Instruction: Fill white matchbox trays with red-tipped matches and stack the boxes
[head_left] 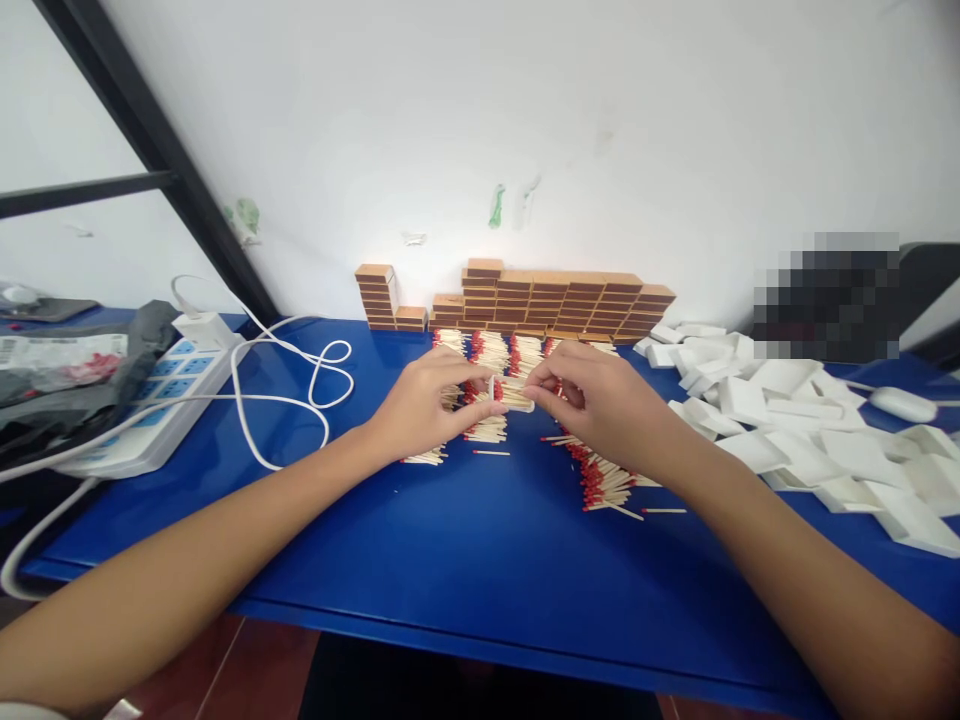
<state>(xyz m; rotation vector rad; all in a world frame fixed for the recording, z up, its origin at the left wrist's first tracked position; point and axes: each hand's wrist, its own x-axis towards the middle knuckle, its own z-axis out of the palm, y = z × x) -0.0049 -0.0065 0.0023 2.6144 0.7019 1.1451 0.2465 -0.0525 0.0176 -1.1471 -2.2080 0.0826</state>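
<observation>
Above the middle of the blue table, my left hand (435,400) grips the left end of a small white matchbox tray (519,406) between thumb and fingers. Red-tipped matches (513,388) lie in the tray, heads toward the left. My right hand (592,400) is closed at the tray's right end, its thumb and fingertips pinched on the ends of the matches. Rows of loose matches (489,430) spread behind and under both hands. Another heap of matches (606,482) lies below my right hand, which hides part of the rows.
Brown matchboxes (551,300) stand stacked along the wall. White empty trays (810,420) are piled at the right, near a dark pixelated object (825,300). At the left are a power strip (157,400), looping white cables (238,400) and a grey plastic bag (75,360).
</observation>
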